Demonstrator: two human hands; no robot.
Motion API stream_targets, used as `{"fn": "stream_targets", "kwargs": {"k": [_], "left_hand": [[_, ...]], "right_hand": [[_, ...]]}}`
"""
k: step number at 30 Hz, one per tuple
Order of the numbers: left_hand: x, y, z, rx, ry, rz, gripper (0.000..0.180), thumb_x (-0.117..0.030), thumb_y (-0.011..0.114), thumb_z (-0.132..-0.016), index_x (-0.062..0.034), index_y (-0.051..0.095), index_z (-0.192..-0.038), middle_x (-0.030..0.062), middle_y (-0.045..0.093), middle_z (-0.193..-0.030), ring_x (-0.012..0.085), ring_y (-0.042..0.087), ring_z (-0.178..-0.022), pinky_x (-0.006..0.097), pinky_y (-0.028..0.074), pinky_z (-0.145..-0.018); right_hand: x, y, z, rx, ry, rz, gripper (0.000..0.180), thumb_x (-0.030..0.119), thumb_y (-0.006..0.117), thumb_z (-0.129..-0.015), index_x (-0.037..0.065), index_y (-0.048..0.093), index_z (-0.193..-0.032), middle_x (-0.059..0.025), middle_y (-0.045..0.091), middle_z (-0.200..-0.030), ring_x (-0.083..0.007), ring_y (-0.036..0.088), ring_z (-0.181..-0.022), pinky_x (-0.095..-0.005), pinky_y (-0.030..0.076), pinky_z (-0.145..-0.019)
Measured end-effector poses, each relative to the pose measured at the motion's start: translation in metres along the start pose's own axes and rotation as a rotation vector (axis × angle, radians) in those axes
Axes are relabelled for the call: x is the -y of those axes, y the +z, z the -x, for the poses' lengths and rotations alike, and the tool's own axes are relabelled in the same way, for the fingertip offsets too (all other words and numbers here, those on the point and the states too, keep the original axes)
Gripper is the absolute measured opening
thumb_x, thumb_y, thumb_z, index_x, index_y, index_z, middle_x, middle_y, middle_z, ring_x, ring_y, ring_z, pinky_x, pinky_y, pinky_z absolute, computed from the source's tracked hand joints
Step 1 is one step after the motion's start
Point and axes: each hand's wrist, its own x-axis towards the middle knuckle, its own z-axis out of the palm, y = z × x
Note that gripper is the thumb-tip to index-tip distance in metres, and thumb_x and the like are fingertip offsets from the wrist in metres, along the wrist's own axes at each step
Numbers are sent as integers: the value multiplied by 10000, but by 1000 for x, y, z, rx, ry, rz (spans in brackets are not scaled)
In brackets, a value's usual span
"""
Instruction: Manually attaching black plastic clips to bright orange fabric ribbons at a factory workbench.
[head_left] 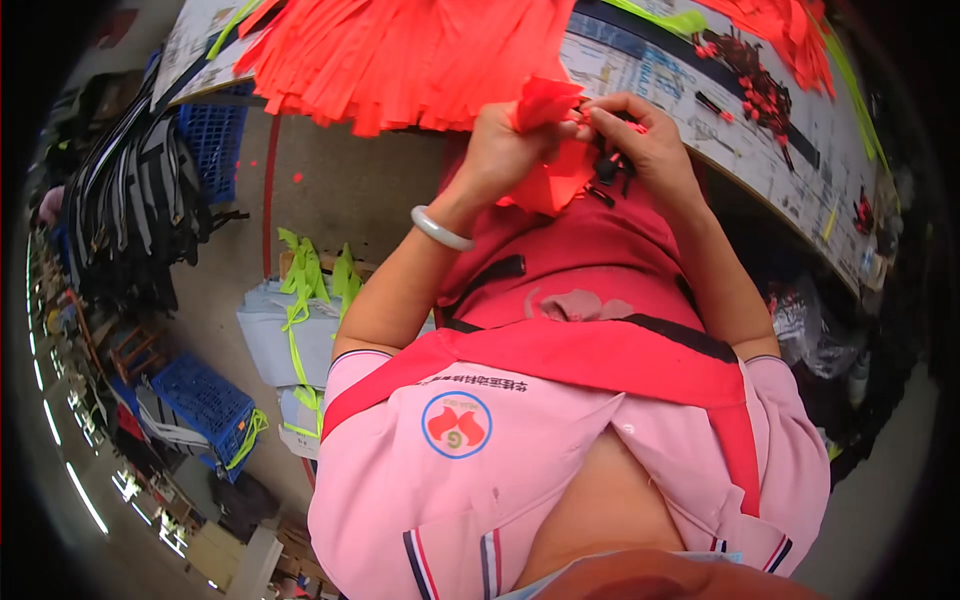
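Both my hands meet at the table's near edge, above my red apron [590,260]. My left hand [500,150] is closed around a bright orange-red fabric strip [548,100], which sticks up above the fingers and hangs below them. Against it, my right hand [655,155] pinches with thumb and forefinger, closed on small black-and-red pieces [608,168]. Some black ends dangle under the right palm. The fingertips hide exactly where piece and strip meet.
Many orange-red strips [410,60] hang over the table edge [680,140]. A heap of small black-and-red pieces [760,90] lies to the right. Black straps [135,200], blue crates [205,400] and lime-green strips [305,270] are at left.
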Motion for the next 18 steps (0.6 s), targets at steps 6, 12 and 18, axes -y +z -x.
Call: {"fn": "stream_targets", "kwargs": {"k": [6,12,18], "left_hand": [[5,1,-1,63,-7,1,141,-42,641,-861,0,684,-989,36,709,-845,47,551,-617,209,455,-567],[-1,6,3,88,29,-88,163,-31,616,-866,6,670,-1015,17,678,-785,52,555,-619,211,455,-565],[7,4,2,75,-11,-118,148,-42,628,-862,9,677,-992,21,666,-762,59,565,-617,216,463,-568]], "right_hand": [[-12,-3,7,3,-35,-138,211,160,620,-920,-30,623,-1011,-70,675,-846,-80,619,-782,-192,490,-698],[-10,-2,9,40,-17,-104,199,154,626,-914,-28,623,-993,-76,676,-849,-97,635,-770,-196,495,-717],[-11,-5,7,80,120,-139,236,227,648,-903,-4,615,-941,-74,675,-838,-71,609,-717,-188,482,-659]]}}
